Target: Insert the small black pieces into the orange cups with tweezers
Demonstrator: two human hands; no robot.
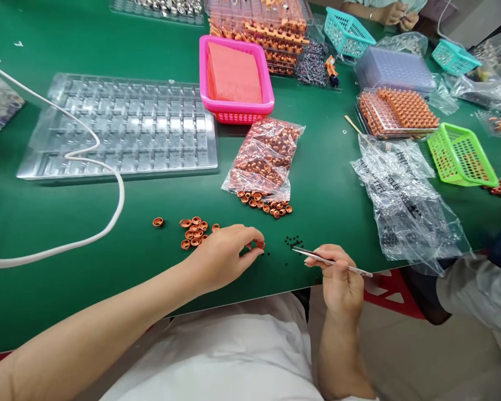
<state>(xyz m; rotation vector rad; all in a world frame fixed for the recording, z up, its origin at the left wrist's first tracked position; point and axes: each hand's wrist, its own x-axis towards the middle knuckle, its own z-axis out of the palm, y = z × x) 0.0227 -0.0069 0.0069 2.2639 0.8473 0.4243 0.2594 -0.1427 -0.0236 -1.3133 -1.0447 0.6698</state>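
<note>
Between its thumb and fingers, my left hand (pixel 229 253) pinches a small orange-brown cup-shaped part (pixel 259 244) just above the green table. My right hand (pixel 340 273) is closed on metal tweezers (pixel 317 256), whose tips point left at a scatter of tiny black pieces (pixel 293 241). Left of my left hand lies a loose group of orange-brown cups (pixel 195 231), with a single cup (pixel 157 222) farther left. Beyond my hands, a clear plastic bag (pixel 265 159) full of such cups has several spilled at its near end.
A clear moulded tray (pixel 125 125) and a white cable (pixel 119 189) are on the left. A pink basket (pixel 237 108) stands behind the bag. At right are clear bags (pixel 409 200), a green basket (pixel 461 153) and orange parts (pixel 401 111). Another person's hands (pixel 401 15) show at top right.
</note>
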